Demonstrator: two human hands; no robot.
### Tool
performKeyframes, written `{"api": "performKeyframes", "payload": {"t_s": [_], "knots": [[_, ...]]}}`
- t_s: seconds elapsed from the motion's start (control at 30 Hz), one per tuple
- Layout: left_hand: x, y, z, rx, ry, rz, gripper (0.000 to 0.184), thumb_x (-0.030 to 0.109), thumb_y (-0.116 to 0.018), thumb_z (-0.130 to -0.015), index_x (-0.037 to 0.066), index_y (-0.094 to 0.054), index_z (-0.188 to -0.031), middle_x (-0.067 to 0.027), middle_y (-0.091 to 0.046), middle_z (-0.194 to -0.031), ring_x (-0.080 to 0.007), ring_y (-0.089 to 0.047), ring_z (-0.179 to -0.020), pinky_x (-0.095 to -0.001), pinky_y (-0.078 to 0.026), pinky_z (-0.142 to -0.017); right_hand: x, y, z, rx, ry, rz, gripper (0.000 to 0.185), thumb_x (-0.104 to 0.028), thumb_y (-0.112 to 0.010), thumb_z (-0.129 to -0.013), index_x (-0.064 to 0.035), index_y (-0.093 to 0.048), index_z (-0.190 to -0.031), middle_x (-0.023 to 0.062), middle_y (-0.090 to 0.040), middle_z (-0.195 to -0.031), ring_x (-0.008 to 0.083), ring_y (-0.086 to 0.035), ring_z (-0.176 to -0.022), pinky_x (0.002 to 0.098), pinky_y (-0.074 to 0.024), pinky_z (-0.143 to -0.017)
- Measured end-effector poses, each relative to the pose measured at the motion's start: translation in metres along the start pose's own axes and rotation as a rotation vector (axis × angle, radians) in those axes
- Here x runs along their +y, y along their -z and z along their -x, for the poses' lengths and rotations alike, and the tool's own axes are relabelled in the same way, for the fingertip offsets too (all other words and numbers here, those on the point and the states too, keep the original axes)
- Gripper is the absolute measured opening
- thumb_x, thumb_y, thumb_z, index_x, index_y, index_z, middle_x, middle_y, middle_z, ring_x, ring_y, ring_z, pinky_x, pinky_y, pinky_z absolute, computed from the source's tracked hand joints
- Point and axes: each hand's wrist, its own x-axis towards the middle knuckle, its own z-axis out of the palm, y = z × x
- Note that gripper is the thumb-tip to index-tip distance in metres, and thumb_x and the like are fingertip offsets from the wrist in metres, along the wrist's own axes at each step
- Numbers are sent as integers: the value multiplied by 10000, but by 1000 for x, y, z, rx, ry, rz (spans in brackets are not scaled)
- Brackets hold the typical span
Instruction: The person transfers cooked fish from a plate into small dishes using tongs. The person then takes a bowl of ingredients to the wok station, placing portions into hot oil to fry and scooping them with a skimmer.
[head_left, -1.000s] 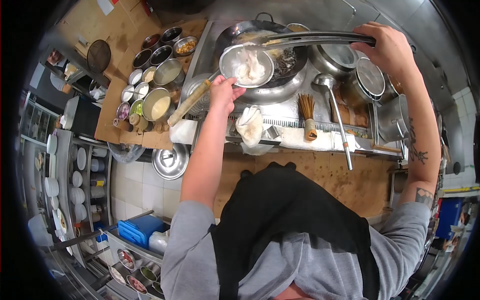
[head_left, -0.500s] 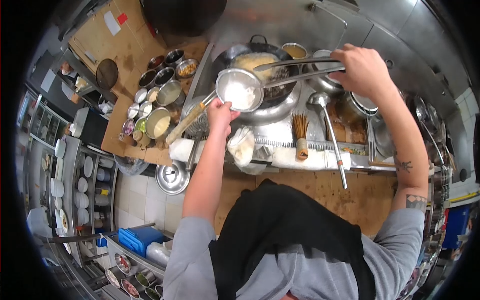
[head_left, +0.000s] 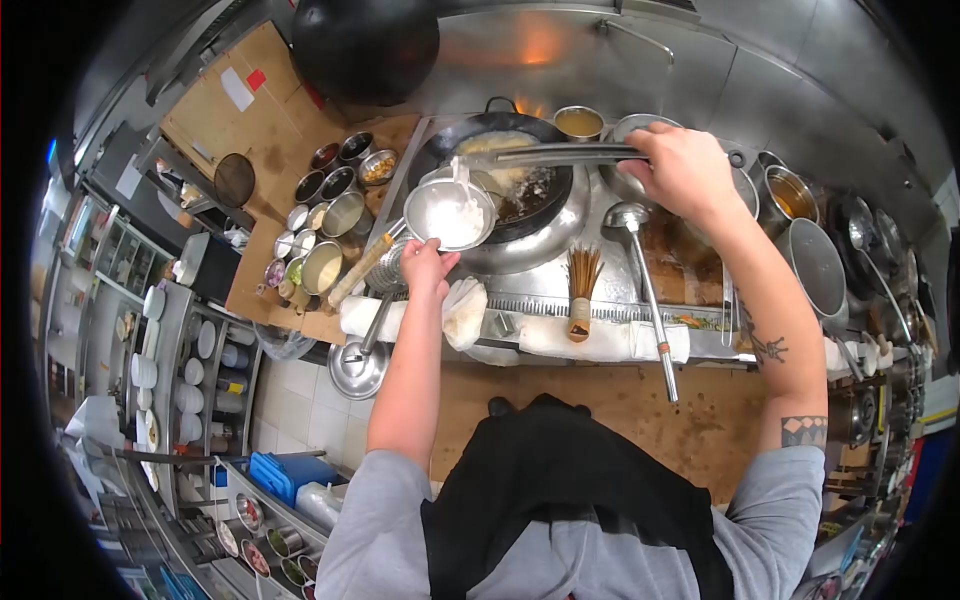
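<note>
My left hand (head_left: 428, 266) grips the near rim of a metal bowl (head_left: 418, 235) with white batter or powder in it. A wooden handle (head_left: 364, 268) runs up to the bowl; I cannot tell if they are joined. My right hand (head_left: 685, 172) is closed round metal tongs (head_left: 560, 153), which reach left over the wok. Their tips are nearly together, and a white coated piece (head_left: 460, 170) hangs from them into the bowl. Behind the bowl stands a black wok (head_left: 555, 205) with bubbling oil and pale golden food (head_left: 500, 145).
A ladle (head_left: 650, 290) and a bamboo brush (head_left: 580, 300) lie right of centre. A perforated skimmer (head_left: 388, 268) is beside my left forearm. Several seasoning containers (head_left: 340, 212) stand at left. Behind the wok is a pot of yellowish liquid (head_left: 578, 122); flame glows nearby.
The tongs have closed from a wide spread, and their tips have moved left from the wok to the bowl's far edge. A white piece now hangs from them. The view has shifted a little.
</note>
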Motion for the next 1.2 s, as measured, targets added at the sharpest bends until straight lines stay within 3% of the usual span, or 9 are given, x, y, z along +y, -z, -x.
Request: {"api": "performKeyframes", "payload": {"t_s": [0.23, 0.4, 0.5, 0.7, 0.77, 0.83, 0.93, 1.07, 1.2], "knots": [[-2, 11, 25, 50, -7, 27, 150, 4, -570, -880, 63, -434, -901, -118, -570, -896, -275, -637, -655, -390, -608, -601, 33, -10, -17, -95, -201, -86, 284, -352, -679, -860, -97, -712, -979, 136, -712, -879, 317, -687, -873, 436, -542, -757], [-11, 42, 40, -28, 16, 35, 141, 9, -563, -885, 69, -437, -906, -117, -574, -913, -273, -644, -667, -381, -608, -609, 23, -87, -17, -232, -341, -48, 321, -356, -715, -834, -46, -717, -920, 144, -716, -961, 312, -698, -915, 418, -555, -788], [-10, 52, 56, -17, 58, 34, 137, 14, -571, -877, 81, -453, -886, -93, -566, -862, -260, -618, -576, -365, -602, -562, 13, -129, -12, -315, -436, -68, 318, -345, -715, -836, -46, -720, -944, 157, -719, -985, 307, -697, -944, 415, -556, -800], [-4, 70, 56, -75, 82, -47, 125, 36, -577, -886, 94, -467, -874, -83, -565, -831, -216, -606, -562, -338, -586, -544, 2, -123, -7, -263, -592, -103, 356, -376, -678, -868, -47, -705, -1001, 176, -707, -1024, 336, -683, -984, 435, -545, -836], [4, 67, 56, -102, 63, -42, 123, 39, -575, -894, 84, -470, -848, -88, -571, -819, -214, -615, -572, -339, -589, -547, -4, -91, -7, -231, -550, -76, 396, -398, -679, -869, -54, -688, -1066, 189, -695, -1051, 335, -674, -1003, 438, -542, -846], [8, 73, 52, -140, 39, -58, 130, 35, -573, -902, 60, -468, -830, -111, -586, -840, -223, -632, -581, -354, -600, -546, -8, -59, 6, -84, -349, -64, 411, -401, -695, -853, -81, -676, -1110, 170, -690, -1041, 337, -668, -982, 438, -536, -836], [17, 81, 50, -150, 17, -115, 145, 14, -580, -896, 52, -464, -816, -92, -570, -798, -209, -636, -577, -328, -594, -515, -21, -18, 20, -94, -57, -181, 402, -390, -722, -814, -105, -683, -1096, 116, -659, -978, 334, -660, -902, 439, -525, -789], [22, 74, 36, -188, -21, -138, 174, -2, -588, -882, 61, -454, -790, -86, -567, -788, -198, -628, -544, -312, -583, -478, -58, -6, 30, -119, 134, -79, 375, -346, -734, -791, -112, -686, -1080, 97, -645, -942, 312, -665, -875, 429, -528, -759], [23, 62, 29, -217, -43, -137, 180, 1, -592, -875, 61, -450, -784, -91, -576, -774, -201, -631, -540, -316, -580, -472, -74, -16, 19, -206, 133, 7, 309, -321, -714, -809, -104, -693, -1027, 84, -656, -912, 299, -668, -869, 418, -526, -751]]}}
